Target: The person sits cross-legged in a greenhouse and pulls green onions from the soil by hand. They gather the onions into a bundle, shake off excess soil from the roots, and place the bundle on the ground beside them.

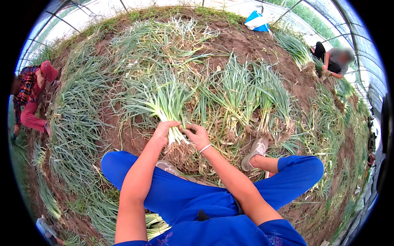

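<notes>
My left hand (164, 130) is closed round the white stems of a bunch of leafy allium plants (167, 107), perhaps leeks or green onions. Its green leaves fan out away from me, and its brown roots (179, 151) hang toward my lap. At the bunch's right side is my right hand (197, 135), thumb and fingers bent near a single green stalk; whether it pinches the stalk cannot be made out. Further right, bundles of the same plants (237, 98) lie on the soil with roots toward me.
Loose plants cover the ground ahead and in a long heap (77, 123) at left. One person (30, 95) bends at far left; another (334, 63) crouches at upper right beside a bundle (295, 50). A blue and white bag (257, 22) lies near the greenhouse edge. My shoes (257, 152) flank the roots.
</notes>
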Available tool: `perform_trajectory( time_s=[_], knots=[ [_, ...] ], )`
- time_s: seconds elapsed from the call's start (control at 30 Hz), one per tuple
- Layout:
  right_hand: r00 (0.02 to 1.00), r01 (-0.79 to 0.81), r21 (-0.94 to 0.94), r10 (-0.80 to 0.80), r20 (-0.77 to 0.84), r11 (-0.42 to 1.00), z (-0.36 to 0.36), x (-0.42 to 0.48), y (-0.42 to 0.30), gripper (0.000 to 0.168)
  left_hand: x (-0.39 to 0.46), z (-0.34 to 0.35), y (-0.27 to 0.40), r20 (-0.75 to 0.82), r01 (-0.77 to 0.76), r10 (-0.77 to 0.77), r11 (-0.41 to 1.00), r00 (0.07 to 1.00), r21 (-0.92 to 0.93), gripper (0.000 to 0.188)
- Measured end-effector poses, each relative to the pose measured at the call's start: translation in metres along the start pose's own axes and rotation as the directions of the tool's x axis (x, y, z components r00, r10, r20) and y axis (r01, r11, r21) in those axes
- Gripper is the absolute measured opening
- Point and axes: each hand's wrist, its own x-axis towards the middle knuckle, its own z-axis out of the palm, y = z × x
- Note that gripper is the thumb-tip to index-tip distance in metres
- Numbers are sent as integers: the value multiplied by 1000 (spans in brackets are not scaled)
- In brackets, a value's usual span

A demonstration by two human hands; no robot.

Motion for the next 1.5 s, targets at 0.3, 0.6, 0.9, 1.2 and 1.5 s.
perform_trajectory(
  time_s=[0.3, 0.6, 0.9, 1.2, 1.5],
  knots=[
    [972, -234, 103, 230, 52, 967, -46, -9, -4, 27, -7, 3, 15, 30, -5, 5, 1000, 1000, 7, 14],
    [983, -126, 484, 175, -58, 866, -18, -17, -12, 11, 10, -7, 12, 6, 12, -12, 1000, 1000, 12, 17],
    [949, -222, -900, 293, -112, 375, -158, -52, 42, 44, -5, -8, 52, -7, -181, 181, 980, 983, -85, 16],
    [985, -104, -285, 139, 106, 953, -61, -49, 22, 18, 5, -8, 15, 77, -103, 102, 995, 992, 9, 26],
    [875, 99, 409, 116, -470, 907, -110, 3, -120, 23, 17, -26, -31, 71, 143, -144, 990, 987, 8, 26]
  ],
)
